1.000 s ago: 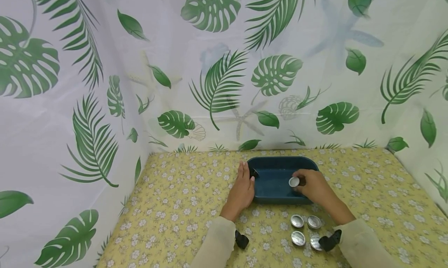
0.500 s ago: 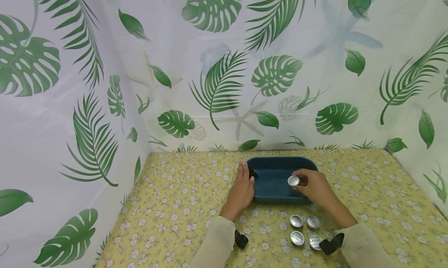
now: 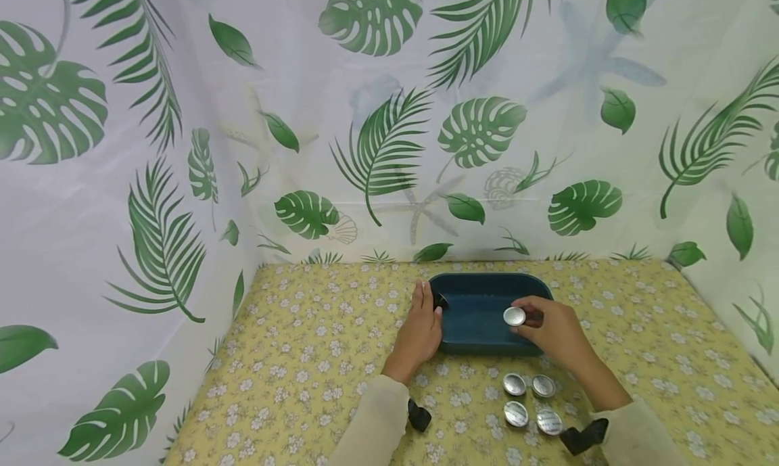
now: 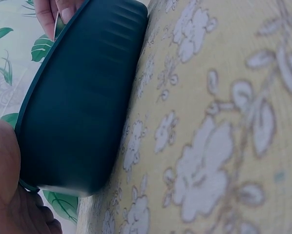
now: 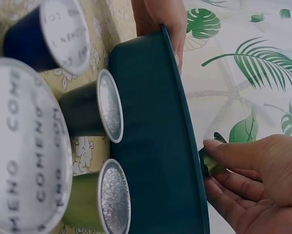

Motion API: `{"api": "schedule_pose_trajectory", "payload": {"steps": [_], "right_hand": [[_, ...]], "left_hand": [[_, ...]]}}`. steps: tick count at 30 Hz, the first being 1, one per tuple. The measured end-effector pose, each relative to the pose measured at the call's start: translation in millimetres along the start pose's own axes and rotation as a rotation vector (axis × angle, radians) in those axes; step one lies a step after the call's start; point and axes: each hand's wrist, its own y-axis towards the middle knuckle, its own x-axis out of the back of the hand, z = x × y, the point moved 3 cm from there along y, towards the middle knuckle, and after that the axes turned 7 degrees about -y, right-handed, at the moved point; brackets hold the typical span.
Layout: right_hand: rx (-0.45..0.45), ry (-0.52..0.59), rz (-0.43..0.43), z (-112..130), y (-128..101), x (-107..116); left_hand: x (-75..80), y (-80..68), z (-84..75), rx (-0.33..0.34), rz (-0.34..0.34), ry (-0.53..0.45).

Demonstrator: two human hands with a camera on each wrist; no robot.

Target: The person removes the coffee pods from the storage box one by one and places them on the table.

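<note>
A dark teal plastic basin (image 3: 481,347) sits on the table. My left hand (image 3: 420,327) grips its left end, the thumb at the rim and the fingers along the outside. Over the basin's right part, my right hand (image 3: 556,331) pinches a coffee capsule (image 3: 514,316) by its side, its silver lid turned toward the head camera. In the right wrist view this capsule (image 5: 212,165) looks greenish and is partly hidden by the fingers and rim. A small dark object (image 3: 439,300) lies inside the basin by the left thumb; its kind cannot be told.
Several coffee capsules (image 3: 515,414) stand lid up in front of the basin; the right wrist view shows a blue capsule (image 5: 26,41) and a green capsule (image 5: 85,202) among them. The yellow floral tablecloth (image 3: 304,385) meets a leaf-print curtain (image 3: 365,148) behind the basin.
My right hand, still pinching the capsule, has shifted slightly, and its wrist and forearm have moved right, uncovering more of the capsules on the table. My left hand stays at the basin.
</note>
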Motion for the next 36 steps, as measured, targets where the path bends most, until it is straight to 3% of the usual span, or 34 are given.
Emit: {"api": "schedule_pose_trajectory", "payload": {"steps": [29, 36], "right_hand": [[-0.067, 0.022, -0.055, 10.1, -41.4, 10.0], [-0.156, 0.047, -0.024, 7.9, -51.8, 10.3]], "left_hand": [[-2.1, -0.7, 0.1, -0.019, -0.024, 0.003], [-1.1, 0.3, 0.2, -0.016, -0.025, -0.007]]}}
